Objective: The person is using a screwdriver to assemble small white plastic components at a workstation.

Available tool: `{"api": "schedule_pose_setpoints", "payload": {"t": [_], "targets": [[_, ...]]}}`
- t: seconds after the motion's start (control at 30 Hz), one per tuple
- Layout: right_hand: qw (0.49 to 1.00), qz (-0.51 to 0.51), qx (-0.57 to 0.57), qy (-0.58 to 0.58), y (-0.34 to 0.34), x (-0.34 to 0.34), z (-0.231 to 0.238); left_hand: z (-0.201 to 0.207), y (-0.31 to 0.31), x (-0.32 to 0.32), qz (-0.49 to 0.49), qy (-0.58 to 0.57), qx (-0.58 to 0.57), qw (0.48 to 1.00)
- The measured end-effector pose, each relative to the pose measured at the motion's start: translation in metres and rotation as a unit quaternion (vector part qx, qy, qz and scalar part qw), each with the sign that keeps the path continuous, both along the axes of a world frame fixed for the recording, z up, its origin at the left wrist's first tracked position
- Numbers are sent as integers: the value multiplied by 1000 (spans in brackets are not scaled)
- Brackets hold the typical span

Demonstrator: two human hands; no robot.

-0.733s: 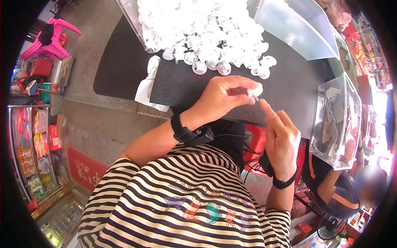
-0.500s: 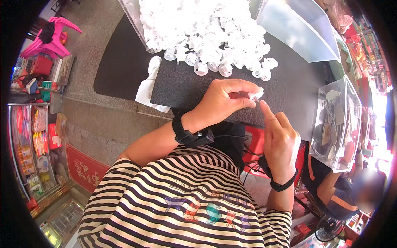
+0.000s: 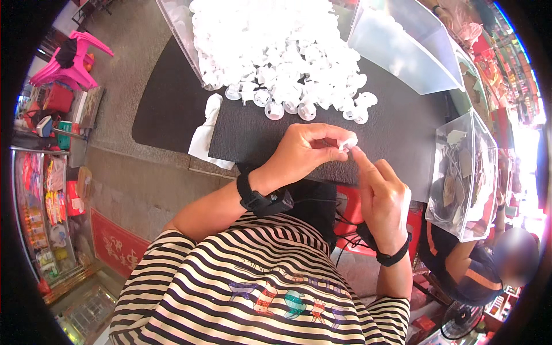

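Note:
A small white plastic piece (image 3: 347,143) sits pinched between the thumb and fingertips of my left hand (image 3: 305,150), above the near edge of the black table (image 3: 247,127). My right hand (image 3: 384,192) comes up from the right, its index fingertip at the piece's lower side. Its other fingers are curled, the thumb is mostly hidden, and I cannot make out what they hold. Beyond both hands spreads a large heap of small white plastic parts (image 3: 275,75), round with square blocks on them, overexposed toward the back.
Translucent bin walls (image 3: 408,49) flank the heap. A clear plastic box (image 3: 463,178) with flat pieces and cables stands at the right edge. White crumpled paper (image 3: 206,132) lies left. A red stool (image 3: 351,214) is under the table; another person (image 3: 474,270) is at lower right.
Both hands have shifted slightly left and lower in view, along with the white piece. The piece has turned a little in my left fingers, and my right index finger stays by it.

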State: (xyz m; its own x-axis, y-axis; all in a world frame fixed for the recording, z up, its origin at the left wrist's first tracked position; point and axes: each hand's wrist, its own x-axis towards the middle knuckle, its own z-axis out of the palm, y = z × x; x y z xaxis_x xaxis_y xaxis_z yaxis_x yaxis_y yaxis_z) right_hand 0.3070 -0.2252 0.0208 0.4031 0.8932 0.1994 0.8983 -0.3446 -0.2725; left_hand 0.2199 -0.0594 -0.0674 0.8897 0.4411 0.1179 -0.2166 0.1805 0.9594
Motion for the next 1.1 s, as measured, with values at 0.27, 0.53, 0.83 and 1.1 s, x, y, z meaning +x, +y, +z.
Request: {"api": "schedule_pose_setpoints", "payload": {"t": [0.27,0.53,0.83,1.1], "targets": [[996,-50,52,61,-7,-4,-2,-1,4,1,-7,-14,-22,1000],[993,-30,25,113,-7,-3,-3,-2,5,2,3,-11,14,1000],[991,-21,23,128,-7,-3,-4,0,3,1,8,-12,26,1000],[991,-25,12,128,-8,-5,-4,-2,-1,2,21,-38,23,999]]}}
